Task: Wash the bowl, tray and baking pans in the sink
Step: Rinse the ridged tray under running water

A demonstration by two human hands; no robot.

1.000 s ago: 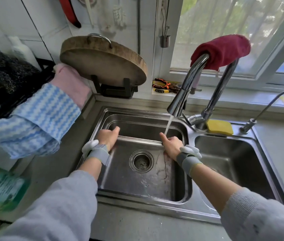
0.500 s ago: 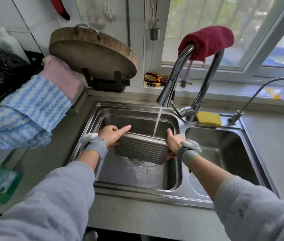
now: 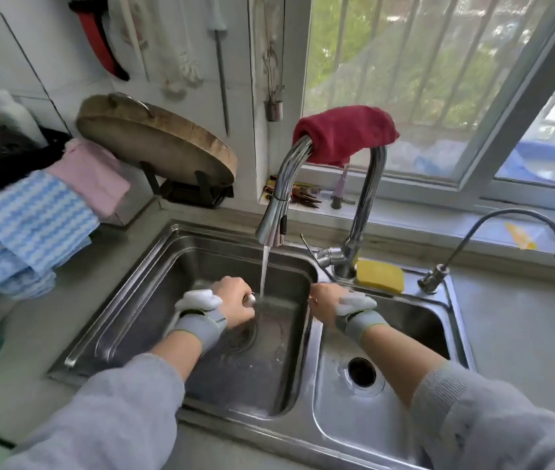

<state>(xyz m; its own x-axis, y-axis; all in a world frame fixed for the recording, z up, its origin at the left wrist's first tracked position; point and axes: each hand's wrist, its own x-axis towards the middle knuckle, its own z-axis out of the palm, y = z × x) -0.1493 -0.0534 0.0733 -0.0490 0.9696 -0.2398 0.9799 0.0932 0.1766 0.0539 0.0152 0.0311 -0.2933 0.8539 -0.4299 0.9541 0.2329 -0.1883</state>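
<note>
In the left basin of the double stainless-steel sink, I am watching the rinse going on. Half a second ago the grey metal baking pan was tilted up with its ribbed underside facing me. Now it is lying lower and flatter between the two hands, so it is hard to tell apart from the steel around it. The thin stream of tap water from the curved chrome faucet is falling just to the right of the left hand's fingers and landing on the pan.

The left hand is curling its fingers round the pan's near corner. The right hand is meeting the opposite end. Its fingers are hidden behind the hand, so I cannot tell whether they are clamped.

I judge this pan to be mid-rinse, with its other face now taking water. No bowl or tray is in sight, so most of the washing looks undone.
</note>
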